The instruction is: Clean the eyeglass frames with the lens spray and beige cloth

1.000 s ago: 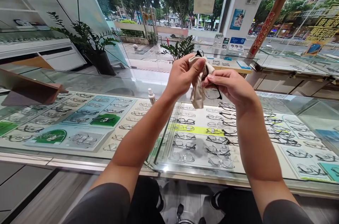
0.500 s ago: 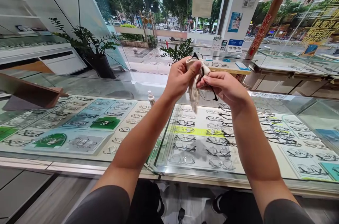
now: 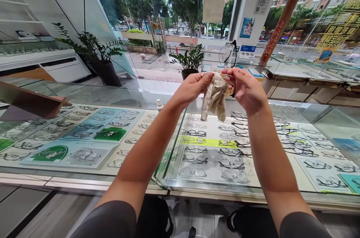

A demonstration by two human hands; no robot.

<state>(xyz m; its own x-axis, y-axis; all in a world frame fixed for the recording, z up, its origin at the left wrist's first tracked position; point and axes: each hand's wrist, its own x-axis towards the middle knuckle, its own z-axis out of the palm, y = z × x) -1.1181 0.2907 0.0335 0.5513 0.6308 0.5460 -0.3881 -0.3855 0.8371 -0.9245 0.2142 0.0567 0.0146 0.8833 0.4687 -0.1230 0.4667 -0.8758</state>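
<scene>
Above the glass counter, my left hand point(image 3: 194, 87) is closed, pinching a beige cleaning cloth point(image 3: 215, 99) that hangs down in folds. My right hand point(image 3: 247, 87) is closed on a pair of eyeglasses point(image 3: 235, 52) with a dark frame. One lens sticks up above the fingers and the other sits lower, beside the cloth. The glasses are turned on end, and the right fingers partly cover their middle.
The glass display counter point(image 3: 174, 183) holds rows of eyeglasses. A small white bottle point(image 3: 159, 104) stands behind my left forearm. A brown tilted board point(image 3: 30, 99) lies at the left. Potted plants point(image 3: 189, 61) stand by the window.
The cloth has come off the glasses and hangs from my left hand. My right hand has moved slightly right and turned the glasses upright on end.
</scene>
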